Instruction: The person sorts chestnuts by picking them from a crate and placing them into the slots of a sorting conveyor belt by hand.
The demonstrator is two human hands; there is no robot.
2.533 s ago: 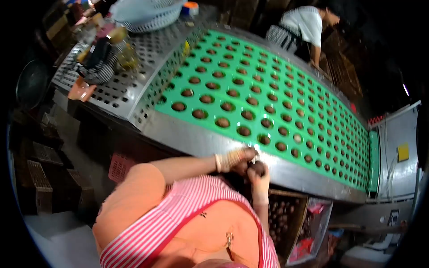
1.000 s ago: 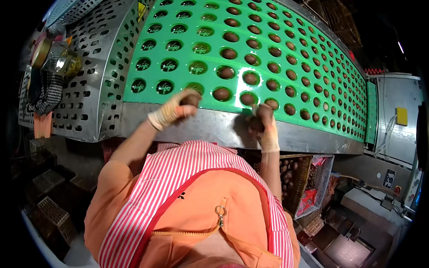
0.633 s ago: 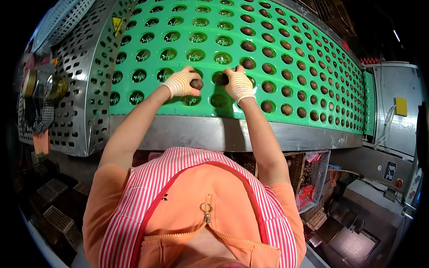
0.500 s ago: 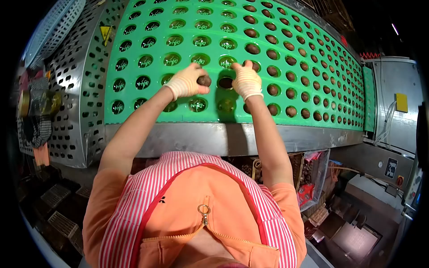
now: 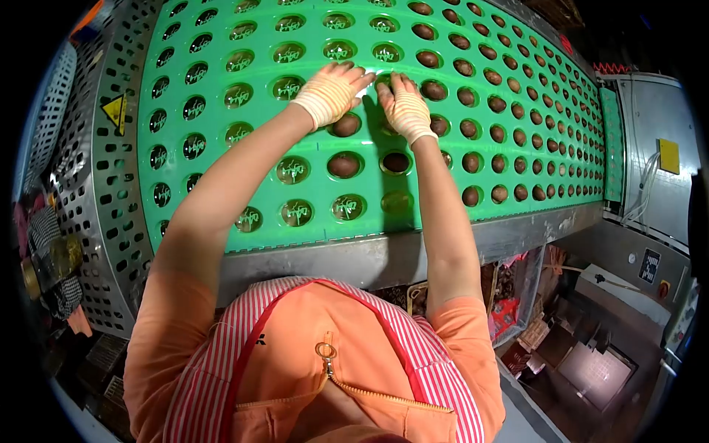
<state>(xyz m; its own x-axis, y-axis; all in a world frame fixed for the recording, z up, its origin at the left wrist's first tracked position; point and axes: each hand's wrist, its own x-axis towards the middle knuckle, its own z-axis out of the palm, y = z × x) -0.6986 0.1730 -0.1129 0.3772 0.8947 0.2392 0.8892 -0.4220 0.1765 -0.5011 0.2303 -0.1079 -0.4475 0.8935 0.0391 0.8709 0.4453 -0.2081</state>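
Observation:
My left hand, in a striped fingerless glove, lies over the green cup sheet, fingers stretched to the right. A brown egg-like ball sits in a cup just below its wrist side, and another brown ball rests in the cup below that. My right hand, gloved alike, reaches fingertips down at a cup beside the left fingers, its fingers apart. Below it, a darker ball is in a cup. What lies under both palms is hidden.
Clear cups with pale markings fill the sheet's left part; rows of brown balls fill the right. A perforated metal guard stands at left, a metal rail along the front, and a machine cabinet at right.
Both hands have moved farther up the sheet. The brown ball seen at my left fingers no longer shows there. Two cups in that hand's column now hold brown balls. The view has shifted.

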